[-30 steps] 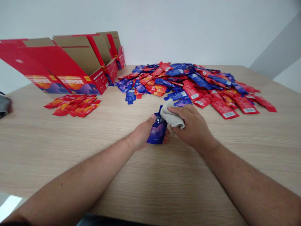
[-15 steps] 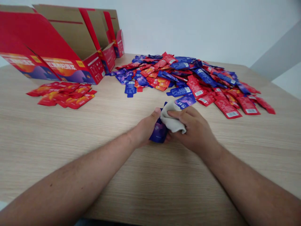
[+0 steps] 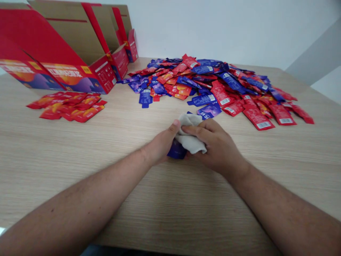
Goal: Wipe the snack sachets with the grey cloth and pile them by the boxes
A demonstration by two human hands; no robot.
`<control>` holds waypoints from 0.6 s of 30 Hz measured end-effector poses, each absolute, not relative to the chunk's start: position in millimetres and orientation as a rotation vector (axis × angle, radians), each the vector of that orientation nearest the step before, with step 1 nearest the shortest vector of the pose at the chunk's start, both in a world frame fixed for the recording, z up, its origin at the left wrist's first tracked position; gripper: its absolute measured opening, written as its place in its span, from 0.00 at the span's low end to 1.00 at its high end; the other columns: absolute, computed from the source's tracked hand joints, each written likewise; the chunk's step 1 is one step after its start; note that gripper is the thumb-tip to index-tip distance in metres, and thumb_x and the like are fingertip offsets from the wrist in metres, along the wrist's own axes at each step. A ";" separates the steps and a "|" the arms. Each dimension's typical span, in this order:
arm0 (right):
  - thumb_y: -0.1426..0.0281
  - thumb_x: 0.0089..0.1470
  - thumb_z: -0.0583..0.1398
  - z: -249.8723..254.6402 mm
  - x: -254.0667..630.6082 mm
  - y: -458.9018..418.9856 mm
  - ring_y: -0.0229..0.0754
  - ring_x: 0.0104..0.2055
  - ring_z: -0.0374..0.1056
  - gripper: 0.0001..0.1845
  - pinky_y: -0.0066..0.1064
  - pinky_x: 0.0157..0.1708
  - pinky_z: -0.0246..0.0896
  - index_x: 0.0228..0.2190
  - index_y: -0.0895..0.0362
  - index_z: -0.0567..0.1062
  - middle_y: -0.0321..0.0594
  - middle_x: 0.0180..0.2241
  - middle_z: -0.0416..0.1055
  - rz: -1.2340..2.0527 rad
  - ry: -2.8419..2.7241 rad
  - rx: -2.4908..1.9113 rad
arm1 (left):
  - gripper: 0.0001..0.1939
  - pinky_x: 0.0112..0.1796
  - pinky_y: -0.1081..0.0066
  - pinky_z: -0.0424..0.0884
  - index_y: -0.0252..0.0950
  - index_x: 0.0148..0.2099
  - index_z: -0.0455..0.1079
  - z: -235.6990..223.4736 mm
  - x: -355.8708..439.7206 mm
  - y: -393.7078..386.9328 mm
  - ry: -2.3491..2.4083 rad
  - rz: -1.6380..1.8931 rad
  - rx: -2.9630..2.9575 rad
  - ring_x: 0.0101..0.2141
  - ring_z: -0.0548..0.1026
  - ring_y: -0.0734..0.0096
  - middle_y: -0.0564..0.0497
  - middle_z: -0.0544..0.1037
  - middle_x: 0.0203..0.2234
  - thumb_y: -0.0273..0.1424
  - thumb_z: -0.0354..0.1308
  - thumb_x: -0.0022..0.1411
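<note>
Above the wooden table, a dark blue sachet is held by my left hand, thumb on its upper side. A pale grey cloth lies over much of the sachet and hides its upper part. My right hand is closed on the cloth, pressing it against the sachet with the fingertips. Some fingers of both hands are hidden beneath the sachet and cloth. Just beyond my hands lies another blue-purple sachet, face up at the near edge of a large mixed pile.
A wide heap of red and blue sachets spreads across the back of the table. At left lies a smaller group of red-orange sachets. Behind that group stand several open red cardboard boxes, near the white wall.
My right hand has slid the cloth leftward over the sachet, covering more of its face. The left hand still holds the sachet. The camera view has shifted slightly.
</note>
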State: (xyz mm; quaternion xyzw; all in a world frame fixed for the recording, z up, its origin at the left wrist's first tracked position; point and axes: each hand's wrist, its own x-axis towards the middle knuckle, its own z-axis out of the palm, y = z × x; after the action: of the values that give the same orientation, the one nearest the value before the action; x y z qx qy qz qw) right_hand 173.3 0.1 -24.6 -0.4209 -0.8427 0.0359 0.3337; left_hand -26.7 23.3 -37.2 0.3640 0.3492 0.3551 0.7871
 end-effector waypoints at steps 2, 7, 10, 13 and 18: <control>0.71 0.59 0.66 -24.9 175.9 3.0 0.52 0.45 0.74 0.25 0.45 0.45 0.75 0.58 0.52 0.82 0.47 0.44 0.78 0.038 -2.112 -1.184 | 0.38 0.34 0.62 0.80 0.30 0.48 0.82 -34.9 -28.8 23.3 0.753 0.675 0.776 0.29 0.82 0.59 0.36 0.86 0.35 0.60 0.46 0.76; 0.68 0.58 0.67 -22.0 174.0 0.6 0.52 0.44 0.74 0.26 0.43 0.43 0.74 0.58 0.53 0.82 0.46 0.42 0.78 0.134 -2.218 -1.057 | 0.37 0.30 0.65 0.79 0.31 0.50 0.82 -28.8 -27.1 21.5 0.727 0.727 0.740 0.27 0.82 0.61 0.40 0.85 0.33 0.58 0.45 0.78; 0.67 0.58 0.68 -21.1 172.4 -0.7 0.51 0.44 0.74 0.26 0.41 0.41 0.74 0.58 0.55 0.83 0.46 0.42 0.77 0.181 -2.272 -1.010 | 0.36 0.28 0.67 0.78 0.32 0.53 0.81 -28.1 -24.6 21.3 0.738 0.770 0.735 0.26 0.81 0.62 0.42 0.83 0.29 0.56 0.42 0.80; 0.70 0.57 0.68 -21.5 173.6 1.5 0.51 0.43 0.74 0.25 0.42 0.43 0.74 0.57 0.55 0.83 0.47 0.42 0.77 0.099 -2.157 -1.135 | 0.40 0.27 0.64 0.79 0.31 0.52 0.80 -26.4 -24.9 22.1 0.780 0.688 0.739 0.25 0.81 0.60 0.42 0.82 0.27 0.57 0.37 0.79; 0.71 0.57 0.67 -15.8 166.7 -8.1 0.47 0.40 0.72 0.24 0.37 0.40 0.71 0.56 0.52 0.84 0.42 0.41 0.75 0.266 -2.408 -0.986 | 0.39 0.33 0.67 0.78 0.29 0.58 0.79 -23.0 -20.7 21.6 0.742 0.767 0.667 0.33 0.84 0.57 0.39 0.85 0.32 0.57 0.40 0.79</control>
State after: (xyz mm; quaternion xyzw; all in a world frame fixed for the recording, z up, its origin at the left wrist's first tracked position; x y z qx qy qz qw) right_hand 166.7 -8.1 -15.8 -0.3640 -0.8890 0.0982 0.2600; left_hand -20.7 21.6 -23.0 0.3120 0.3471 0.3586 0.8084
